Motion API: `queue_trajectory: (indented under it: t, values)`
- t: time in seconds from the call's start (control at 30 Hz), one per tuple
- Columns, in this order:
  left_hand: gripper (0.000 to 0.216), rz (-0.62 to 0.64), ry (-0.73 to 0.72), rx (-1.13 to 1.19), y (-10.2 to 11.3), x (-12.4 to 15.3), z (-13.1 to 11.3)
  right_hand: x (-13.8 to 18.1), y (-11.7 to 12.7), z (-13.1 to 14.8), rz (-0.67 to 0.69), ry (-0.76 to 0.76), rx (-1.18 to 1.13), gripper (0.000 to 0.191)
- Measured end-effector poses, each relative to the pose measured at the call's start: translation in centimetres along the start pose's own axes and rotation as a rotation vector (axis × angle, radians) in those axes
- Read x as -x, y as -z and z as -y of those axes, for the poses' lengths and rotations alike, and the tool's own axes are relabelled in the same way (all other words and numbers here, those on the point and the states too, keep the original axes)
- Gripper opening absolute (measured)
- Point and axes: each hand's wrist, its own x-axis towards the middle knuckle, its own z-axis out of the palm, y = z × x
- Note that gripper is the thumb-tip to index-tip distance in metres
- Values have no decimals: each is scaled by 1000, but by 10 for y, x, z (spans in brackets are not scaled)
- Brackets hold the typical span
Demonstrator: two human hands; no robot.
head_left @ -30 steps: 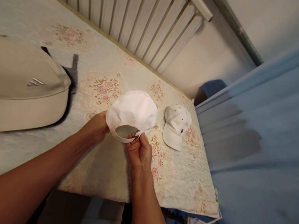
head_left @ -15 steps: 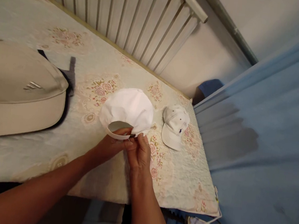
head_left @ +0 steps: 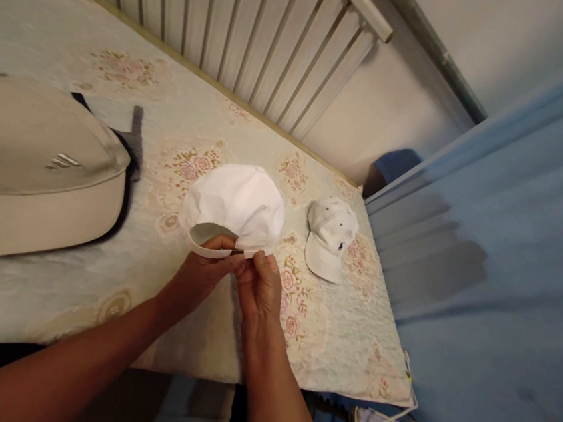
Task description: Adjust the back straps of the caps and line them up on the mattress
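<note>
Head view: the left hand (head_left: 198, 279) grips the rear strap (head_left: 209, 252) of the white cap (head_left: 243, 197) beside its dark buckle (head_left: 237, 252); the right hand (head_left: 262, 286) pinches the band just beyond it. The step in hand appears to be handling of the strap closure; the next move calls for a steady hold and fine fingertip control. The white cap is over the floral cover (head_left: 174, 82), rear opening toward the person. An off-white cap (head_left: 333, 226) lies to the right, a beige cap (head_left: 22, 137) to the left; a radiator (head_left: 220, 30) stands behind.
</note>
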Motion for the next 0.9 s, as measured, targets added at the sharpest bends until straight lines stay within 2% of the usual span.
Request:
queue_trajectory:
  t: [0.3,0.53,0.67,0.77,0.9]
  values:
    - [18,17,-9,-65,4,1,7,-10,8,9,-99,-32,-155,9]
    - [19,100,-7,-43,7,2,10,-7,-1,14,-90,-114,-148,26]
    - [18,64,36,60,7,0,12,-5,-1,12,-123,-100,-113,28]
    - [18,41,67,200,11,-4,13,-2,0,9,-82,-87,-142,29]
    - [16,36,74,335,16,-8,13,4,-3,4,39,-160,-178,30]
